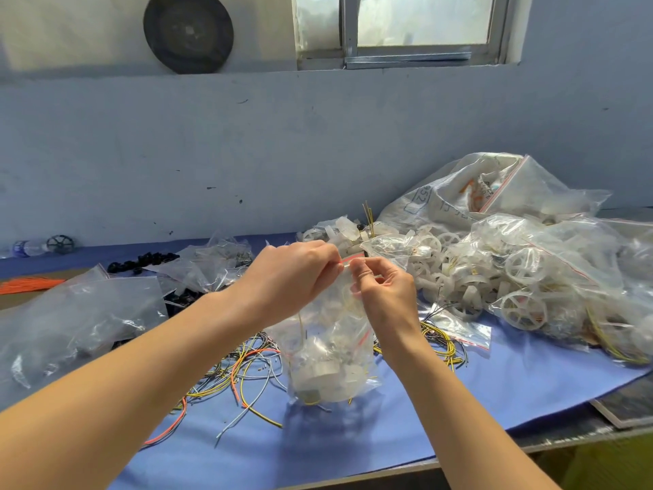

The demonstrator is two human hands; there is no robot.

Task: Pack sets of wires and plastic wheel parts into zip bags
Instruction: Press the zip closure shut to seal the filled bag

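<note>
A clear zip bag (330, 351) hangs upright over the blue table mat, its bottom touching the mat. Inside it lie white plastic wheel parts and thin yellow wires. My left hand (293, 277) pinches the bag's red-striped top edge from the left. My right hand (385, 295) pinches the same edge from the right, fingers curled. Loose wires (243, 376) in yellow, grey and orange are scattered on the mat under my left forearm. A heap of white plastic wheels (459, 277) sits to the right, partly inside clear bags.
Empty and filled clear bags (70, 320) lie at the left. Black wheel parts (141, 261) and an orange wire bundle (28, 284) are at the far left. A large woven sack (459, 192) stands at the back right. The table edge (530, 447) runs along the near right.
</note>
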